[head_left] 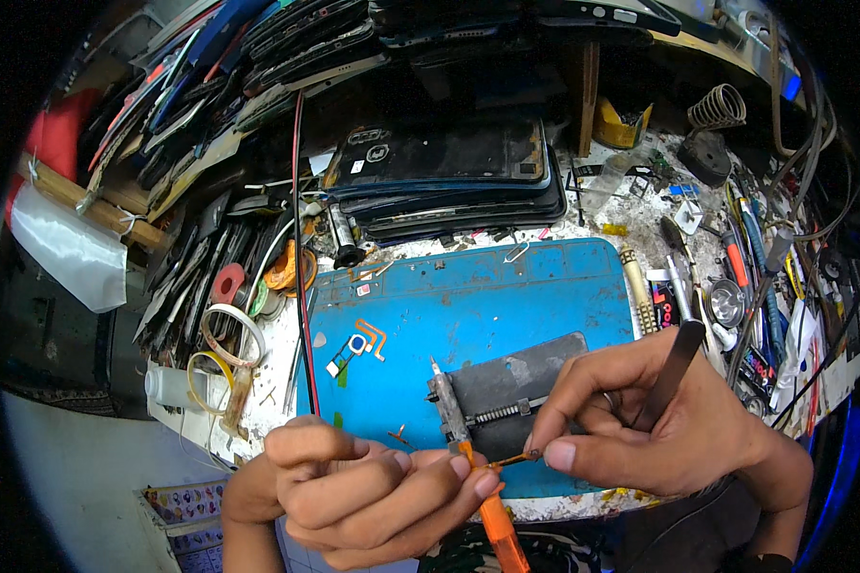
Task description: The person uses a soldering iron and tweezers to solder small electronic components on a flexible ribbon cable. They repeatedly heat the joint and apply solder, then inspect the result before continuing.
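My left hand (377, 497) is closed, palm side up, with its fingertips and thumb pinching one end of a thin orange-brown flex cable (511, 460). My right hand (640, 420) pinches the cable's other end, which carries a small dark part, between thumb and forefinger. Tucked in the right palm are dark tweezers (672, 374), their back end pointing up. A soldering iron with an orange handle (500, 530) and a grimy metal barrel (449, 406) passes beneath the left fingertips; whether the left hand grips it cannot be told. Behind it lies a dark grey plate (521, 377) with a spring-like bar.
A blue work mat (411, 320) carries loose flex cables (358, 346). Stacked phone panels (440, 172) stand beyond it. Tape rolls (231, 334) and a red-black cable (303, 258) are at left. Screwdrivers, tools and a small metal cup (726, 301) crowd the right.
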{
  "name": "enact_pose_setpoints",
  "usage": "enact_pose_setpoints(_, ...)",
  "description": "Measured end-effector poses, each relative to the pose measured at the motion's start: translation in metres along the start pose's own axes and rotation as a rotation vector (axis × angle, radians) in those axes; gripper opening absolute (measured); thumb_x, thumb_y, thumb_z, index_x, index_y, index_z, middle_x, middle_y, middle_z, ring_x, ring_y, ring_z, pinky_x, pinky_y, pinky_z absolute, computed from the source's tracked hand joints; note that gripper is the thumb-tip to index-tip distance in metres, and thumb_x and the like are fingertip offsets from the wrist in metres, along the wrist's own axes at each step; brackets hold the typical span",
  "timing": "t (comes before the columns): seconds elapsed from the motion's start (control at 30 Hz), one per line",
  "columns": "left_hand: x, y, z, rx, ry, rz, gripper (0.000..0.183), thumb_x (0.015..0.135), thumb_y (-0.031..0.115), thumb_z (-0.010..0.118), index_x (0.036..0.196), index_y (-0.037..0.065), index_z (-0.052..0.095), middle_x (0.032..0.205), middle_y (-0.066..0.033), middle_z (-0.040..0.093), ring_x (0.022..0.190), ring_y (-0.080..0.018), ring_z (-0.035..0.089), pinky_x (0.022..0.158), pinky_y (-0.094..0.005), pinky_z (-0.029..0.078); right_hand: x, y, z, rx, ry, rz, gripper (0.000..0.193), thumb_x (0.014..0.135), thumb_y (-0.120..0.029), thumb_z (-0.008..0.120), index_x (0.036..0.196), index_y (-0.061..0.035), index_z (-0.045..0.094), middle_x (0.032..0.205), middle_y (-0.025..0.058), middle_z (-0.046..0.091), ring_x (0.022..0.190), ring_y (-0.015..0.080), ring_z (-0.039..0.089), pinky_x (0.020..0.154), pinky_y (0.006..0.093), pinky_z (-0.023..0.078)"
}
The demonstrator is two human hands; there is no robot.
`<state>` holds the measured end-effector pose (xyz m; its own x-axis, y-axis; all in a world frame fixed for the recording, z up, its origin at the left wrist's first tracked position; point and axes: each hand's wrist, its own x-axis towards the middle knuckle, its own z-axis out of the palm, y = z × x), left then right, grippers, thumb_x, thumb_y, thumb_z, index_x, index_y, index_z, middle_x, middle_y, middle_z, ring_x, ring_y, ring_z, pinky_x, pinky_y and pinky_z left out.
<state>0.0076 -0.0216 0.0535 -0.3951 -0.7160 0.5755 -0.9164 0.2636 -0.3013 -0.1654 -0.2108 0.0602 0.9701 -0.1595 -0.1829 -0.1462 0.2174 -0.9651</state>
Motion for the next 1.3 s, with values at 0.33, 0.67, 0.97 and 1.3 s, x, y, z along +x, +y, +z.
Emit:
enact_pose_setpoints(0.33,0.003,0.0,0.008,-0.031,0.011,-0.023,0.035,0.069,0.013,0.081,0.095,0.033,0.068,0.094,0.0139,0.055,0.088,-0.0094,0.045,0.068,-0.0255,0.038,-0.002,0.0,-0.003,-0.012,-0.022,0.018,0.014,0.082,-0.004,0.071,0.093,0.0035,0.07,0.075,0.0023,0.062,0.052,-0.0017,0.038,0.046,0.0177,0.025)
enact_pose_setpoints(0.67,0.003,0.0,0.002,-0.02,-0.022,-0.004,0.032,0.071,0.017,0.08,0.095,0.034,0.067,0.091,0.0136,0.053,0.087,-0.0096,0.044,0.067,-0.0253,0.036,-0.001,0.006,0.0,-0.107,0.023,-0.027,0.012,0.082,-0.002,0.069,0.093,0.0035,0.068,0.074,0.0008,0.062,0.051,-0.0034,0.036,0.045,0.0162,0.024)
enact_pose_setpoints(0.97,-0.015,-0.004,0.009,0.031,0.077,0.06,0.034,0.072,0.019,0.08,0.097,0.035,0.063,0.09,0.0124,0.05,0.087,-0.0109,0.042,0.067,-0.0284,0.033,0.0,0.01,-0.003,0.038,-0.01,-0.026,0.021,0.08,0.006,0.066,0.096,-0.0015,0.055,0.09,0.0096,0.065,0.051,-0.0053,0.033,0.047,0.0137,0.028)
enact_pose_setpoints(1.3,-0.007,-0.002,0.009,0.014,0.081,0.042,0.035,0.074,0.019,0.079,0.1,0.034,0.062,0.091,0.0127,0.05,0.087,-0.0105,0.042,0.068,-0.0292,0.032,0.001,0.01,-0.002,0.179,-0.035,-0.028,0.035,0.077,0.013,0.065,0.099,-0.0047,0.044,0.098,0.0186,0.065,0.05,-0.0064,0.032,0.05,0.012,0.03)
